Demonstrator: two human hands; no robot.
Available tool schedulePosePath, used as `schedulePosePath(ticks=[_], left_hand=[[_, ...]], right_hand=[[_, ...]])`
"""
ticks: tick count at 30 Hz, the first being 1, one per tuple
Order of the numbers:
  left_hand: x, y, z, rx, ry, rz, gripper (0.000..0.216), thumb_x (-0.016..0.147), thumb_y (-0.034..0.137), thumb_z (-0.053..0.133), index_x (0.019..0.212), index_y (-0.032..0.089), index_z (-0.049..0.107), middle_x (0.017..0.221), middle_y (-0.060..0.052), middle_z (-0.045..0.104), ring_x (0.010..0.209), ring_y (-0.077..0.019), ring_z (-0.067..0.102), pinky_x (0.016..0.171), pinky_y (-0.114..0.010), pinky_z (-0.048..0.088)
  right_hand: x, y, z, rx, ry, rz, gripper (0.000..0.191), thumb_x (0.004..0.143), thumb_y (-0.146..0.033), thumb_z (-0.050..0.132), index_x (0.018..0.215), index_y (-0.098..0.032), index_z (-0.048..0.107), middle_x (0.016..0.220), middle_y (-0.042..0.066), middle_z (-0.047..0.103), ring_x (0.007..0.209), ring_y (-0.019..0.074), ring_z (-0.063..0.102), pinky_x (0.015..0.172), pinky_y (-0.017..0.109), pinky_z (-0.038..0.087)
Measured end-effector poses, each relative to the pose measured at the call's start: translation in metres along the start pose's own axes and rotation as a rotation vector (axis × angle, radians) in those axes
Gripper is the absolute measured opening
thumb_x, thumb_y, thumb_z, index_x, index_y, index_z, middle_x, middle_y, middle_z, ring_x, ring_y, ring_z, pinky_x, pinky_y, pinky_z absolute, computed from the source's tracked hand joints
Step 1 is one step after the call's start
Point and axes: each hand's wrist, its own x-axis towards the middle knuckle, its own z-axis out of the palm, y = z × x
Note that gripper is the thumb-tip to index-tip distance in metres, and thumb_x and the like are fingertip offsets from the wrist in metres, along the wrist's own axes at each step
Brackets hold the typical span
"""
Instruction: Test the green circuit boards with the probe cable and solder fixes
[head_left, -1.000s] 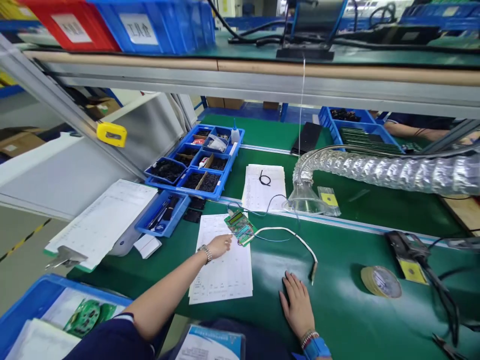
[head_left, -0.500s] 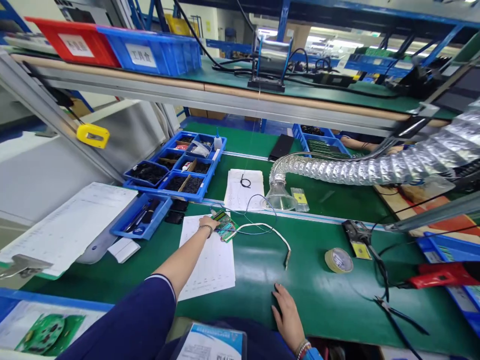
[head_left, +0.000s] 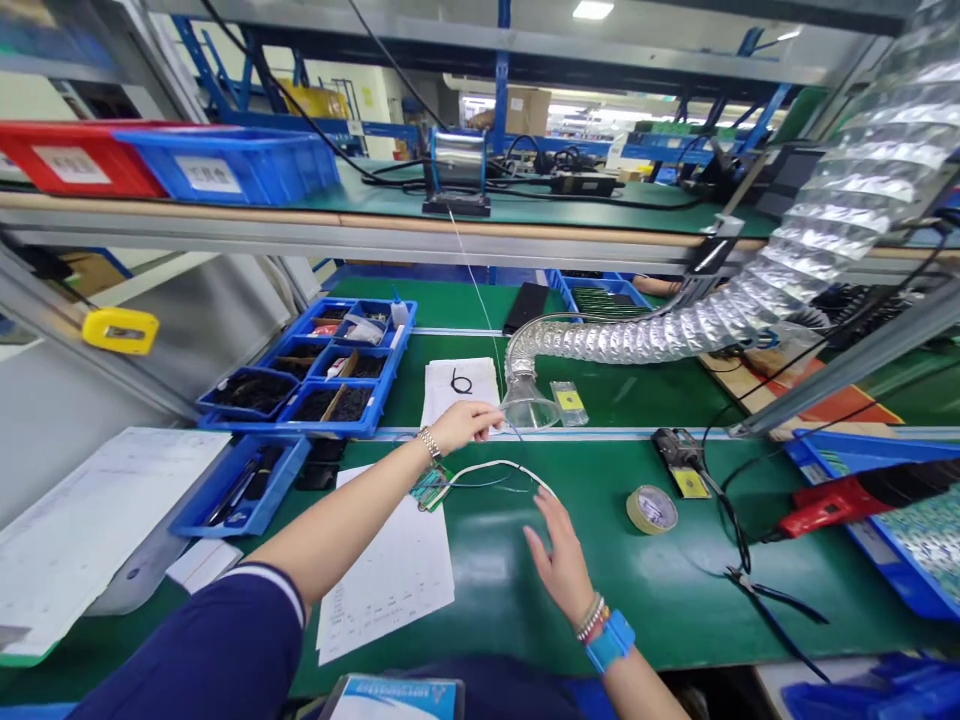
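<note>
My left hand [head_left: 469, 425] is closed in a pinch above the middle of the bench. A thin solder wire [head_left: 474, 285] runs down from the spool [head_left: 459, 165] on the shelf to its fingertips. Just past those fingertips a blue wire [head_left: 517, 434] shows. Below my left wrist lies a green circuit board [head_left: 429, 488], partly covered by the arm, with a white cable [head_left: 480, 464] curving right from it. My right hand [head_left: 562, 560] has its fingers apart and holds nothing. Its fingertips are close to the cable's far end, which they partly hide; contact is unclear.
A clear fume hood [head_left: 529, 405] on a silver duct [head_left: 645, 335] stands just beyond my hands. Printed sheets [head_left: 390, 590] lie under the board. Tape [head_left: 652, 509], pliers [head_left: 776, 592] and a red heat gun [head_left: 832, 505] are at right; blue parts bins [head_left: 375, 400] at left.
My left hand has left the circuit board, moved right and up, and pinched the solder wire, which now slants to it. My right hand has lifted toward the white cable. The view has shifted.
</note>
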Motion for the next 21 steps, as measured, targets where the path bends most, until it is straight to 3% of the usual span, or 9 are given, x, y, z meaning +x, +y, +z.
schedulePosePath(ticks=[2, 3, 5, 7, 10, 14, 16, 19, 21], left_hand=[[-0.012, 0.014, 0.018, -0.079, -0.138, 0.002, 0.024, 0.075, 0.035, 0.065, 0.071, 0.012, 0.062, 0.065, -0.004, 0.065, 0.051, -0.0098, 0.058, 0.051, -0.021, 0.047], [-0.015, 0.020, 0.026, -0.123, -0.184, -0.004, 0.025, 0.075, 0.036, 0.065, 0.072, 0.012, 0.060, 0.071, -0.005, 0.067, 0.054, -0.0117, 0.060, 0.052, -0.022, 0.048], [-0.013, 0.029, 0.035, -0.207, -0.206, -0.022, 0.025, 0.077, 0.037, 0.063, 0.074, 0.013, 0.056, 0.076, -0.007, 0.068, 0.056, -0.0138, 0.063, 0.052, -0.024, 0.050], [-0.001, 0.032, 0.034, -0.281, -0.136, -0.039, 0.023, 0.082, 0.035, 0.058, 0.075, 0.014, 0.052, 0.073, -0.006, 0.067, 0.054, -0.0122, 0.062, 0.051, -0.023, 0.049], [0.026, 0.029, 0.021, -0.372, 0.054, -0.051, 0.020, 0.089, 0.029, 0.049, 0.077, 0.014, 0.049, 0.069, -0.002, 0.064, 0.053, -0.0088, 0.061, 0.053, -0.021, 0.049], [0.064, 0.027, 0.007, -0.449, 0.263, -0.029, 0.021, 0.092, 0.029, 0.044, 0.089, 0.011, 0.053, 0.074, -0.001, 0.061, 0.062, -0.0099, 0.061, 0.060, -0.025, 0.051], [0.083, 0.032, 0.008, -0.468, 0.331, 0.005, 0.024, 0.092, 0.031, 0.044, 0.098, 0.011, 0.054, 0.083, -0.003, 0.062, 0.069, -0.0113, 0.061, 0.064, -0.028, 0.052], [0.109, 0.041, 0.012, -0.451, 0.409, 0.030, 0.027, 0.092, 0.032, 0.044, 0.108, 0.012, 0.052, 0.096, -0.005, 0.061, 0.079, -0.0129, 0.061, 0.069, -0.030, 0.052], [0.120, 0.040, 0.009, -0.397, 0.445, -0.017, 0.027, 0.091, 0.031, 0.048, 0.111, 0.013, 0.052, 0.100, -0.006, 0.060, 0.080, -0.0134, 0.061, 0.069, -0.030, 0.053]], right_hand=[[0.035, -0.025, -0.010, 0.118, 0.054, 0.012, 0.044, 0.085, -0.031, 0.049, 0.127, -0.017, 0.045, 0.130, 0.013, 0.049, 0.124, 0.0248, 0.042, 0.102, 0.046, 0.036], [0.048, -0.035, -0.014, 0.211, 0.058, 0.060, 0.047, 0.083, -0.035, 0.051, 0.126, -0.017, 0.045, 0.124, 0.013, 0.053, 0.118, 0.0246, 0.047, 0.098, 0.045, 0.040], [0.064, -0.046, -0.020, 0.473, -0.020, 0.235, 0.044, 0.084, -0.041, 0.049, 0.119, -0.015, 0.051, 0.090, 0.008, 0.064, 0.081, 0.0185, 0.062, 0.072, 0.034, 0.052], [0.062, -0.041, -0.028, 0.697, -0.077, 0.435, 0.043, 0.084, -0.048, 0.047, 0.106, -0.013, 0.058, 0.056, -0.003, 0.052, 0.046, 0.0093, 0.049, 0.045, 0.022, 0.042], [0.029, -0.005, -0.045, 0.828, -0.037, 0.641, 0.043, 0.076, -0.052, 0.056, 0.090, -0.011, 0.063, 0.045, -0.009, 0.034, 0.038, 0.0042, 0.030, 0.038, 0.018, 0.025], [-0.035, 0.058, -0.080, 0.768, 0.153, 0.885, 0.044, 0.065, -0.051, 0.067, 0.083, -0.012, 0.063, 0.045, -0.010, 0.031, 0.040, 0.0052, 0.030, 0.040, 0.020, 0.028], [-0.060, 0.080, -0.095, 0.724, 0.335, 0.971, 0.046, 0.060, -0.052, 0.068, 0.082, -0.013, 0.062, 0.044, -0.011, 0.030, 0.039, 0.0053, 0.029, 0.040, 0.021, 0.029], [-0.083, 0.093, -0.106, 0.634, 0.587, 1.080, 0.045, 0.055, -0.052, 0.068, 0.079, -0.014, 0.060, 0.045, -0.010, 0.035, 0.040, 0.0061, 0.032, 0.041, 0.022, 0.032], [-0.089, 0.091, -0.105, 0.585, 0.585, 1.103, 0.046, 0.055, -0.052, 0.067, 0.078, -0.013, 0.061, 0.047, -0.008, 0.041, 0.042, 0.0071, 0.036, 0.042, 0.022, 0.034]])
